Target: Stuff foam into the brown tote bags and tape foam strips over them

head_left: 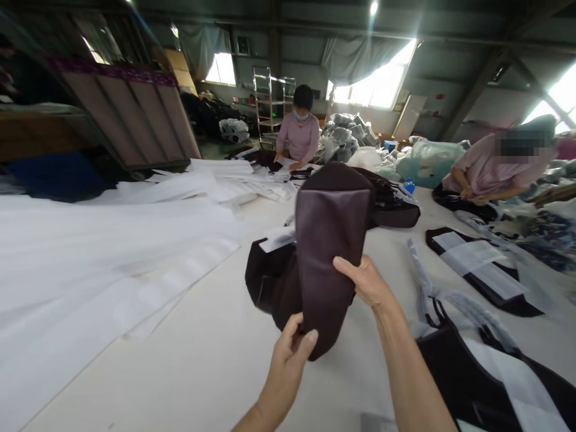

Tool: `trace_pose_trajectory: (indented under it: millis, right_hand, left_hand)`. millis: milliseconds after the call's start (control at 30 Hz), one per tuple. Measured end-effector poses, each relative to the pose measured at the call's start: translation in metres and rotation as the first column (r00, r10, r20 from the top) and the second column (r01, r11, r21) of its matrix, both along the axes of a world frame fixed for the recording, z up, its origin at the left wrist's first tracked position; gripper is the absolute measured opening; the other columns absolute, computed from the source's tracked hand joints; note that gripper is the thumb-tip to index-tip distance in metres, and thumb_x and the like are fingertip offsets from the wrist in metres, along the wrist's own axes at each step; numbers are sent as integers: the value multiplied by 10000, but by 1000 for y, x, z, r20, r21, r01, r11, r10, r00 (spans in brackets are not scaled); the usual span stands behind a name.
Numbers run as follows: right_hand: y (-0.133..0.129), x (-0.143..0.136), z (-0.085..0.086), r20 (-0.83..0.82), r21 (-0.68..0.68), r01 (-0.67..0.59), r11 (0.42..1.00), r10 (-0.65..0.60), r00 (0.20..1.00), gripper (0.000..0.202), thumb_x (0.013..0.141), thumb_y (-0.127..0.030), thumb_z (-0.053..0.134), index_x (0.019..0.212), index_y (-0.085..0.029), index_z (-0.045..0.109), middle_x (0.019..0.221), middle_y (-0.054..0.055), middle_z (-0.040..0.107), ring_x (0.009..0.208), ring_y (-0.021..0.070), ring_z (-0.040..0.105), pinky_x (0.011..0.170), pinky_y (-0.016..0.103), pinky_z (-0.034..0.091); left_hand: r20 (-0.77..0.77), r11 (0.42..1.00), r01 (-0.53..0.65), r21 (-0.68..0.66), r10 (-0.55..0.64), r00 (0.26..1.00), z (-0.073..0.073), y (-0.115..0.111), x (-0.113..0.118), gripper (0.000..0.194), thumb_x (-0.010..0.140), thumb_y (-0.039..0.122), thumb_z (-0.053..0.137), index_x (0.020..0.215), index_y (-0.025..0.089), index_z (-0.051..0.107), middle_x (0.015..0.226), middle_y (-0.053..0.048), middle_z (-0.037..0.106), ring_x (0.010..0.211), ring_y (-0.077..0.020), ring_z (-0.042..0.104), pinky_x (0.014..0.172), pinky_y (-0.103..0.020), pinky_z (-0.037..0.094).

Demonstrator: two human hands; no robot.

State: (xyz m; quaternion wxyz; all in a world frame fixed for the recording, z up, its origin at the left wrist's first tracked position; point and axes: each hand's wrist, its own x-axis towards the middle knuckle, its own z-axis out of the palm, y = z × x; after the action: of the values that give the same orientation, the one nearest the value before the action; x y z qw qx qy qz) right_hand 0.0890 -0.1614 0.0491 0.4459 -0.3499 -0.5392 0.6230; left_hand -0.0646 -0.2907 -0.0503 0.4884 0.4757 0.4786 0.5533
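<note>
Head view, brown piece point(330, 246) upright, in left hand point(288, 355), right hand point(369, 281)

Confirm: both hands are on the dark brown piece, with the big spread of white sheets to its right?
No: the white sheets spread to the left of the dark brown piece, as the head view shows. The left hand and right hand are both on it.
</note>
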Motion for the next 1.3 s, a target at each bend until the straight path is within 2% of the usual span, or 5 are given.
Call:
trace_pose_trajectory:
  millis: [167,467,667,900,1300]
  right_hand:
    - [-71,-52,31,701,194,-481,855,222,677,290,919,-446,622,1024,-200,733,934,36,766,834,229,701,732,307,515]
    - [-197,-131,-121,987,-65,-685,726,149,64,306,893,-287,662,1195,-243,665,1104,113,740,986,289,717,806,383,567]
    - [-247,-58,-158,988,151,-503,851,-115,101,651,829,-67,598,1446,-232,474,1495,159,506,1391,310,465,1143,574,375]
    - [-250,-1,-162,975,189,-281,941,-144,170,319,877,-161,568,1184,-217,636,1307,122,646,1312,284,538,1145,601,341]
    - [-244,-71,-186,796,-207,360,910,-57,602,322,767,-512,668,707,-221,546,679,-24,537,745,182,529,746,323,421]
  left_hand:
    - [448,910,144,-389,50,893,-30,-65,-59,402,801,367,672,1161,192,638,1189,-100,686,1047,-251,659,915,-367,540]
    - [-123,652,-539,-533,570,812,-77,-159,-259,401,738,345,647,1110,197,625,1234,-101,665,1172,-306,625,1088,-520,475]
    - [-675,992,-88,86,123,727,-78,-180,-281,562,885,448,611,1402,264,491,1418,-97,547,1329,-301,505,1169,-531,380]
    - [-887,802,514,305,42,461,-87,-139,-281,332,961,250,509,1267,274,634,1193,-63,702,1214,-244,601,1175,-522,347]
    - [-643,784,287,-550,-617,453,-86,-39,-305,318,723,515,586,908,268,664,765,-5,720,798,-281,683,730,-311,483]
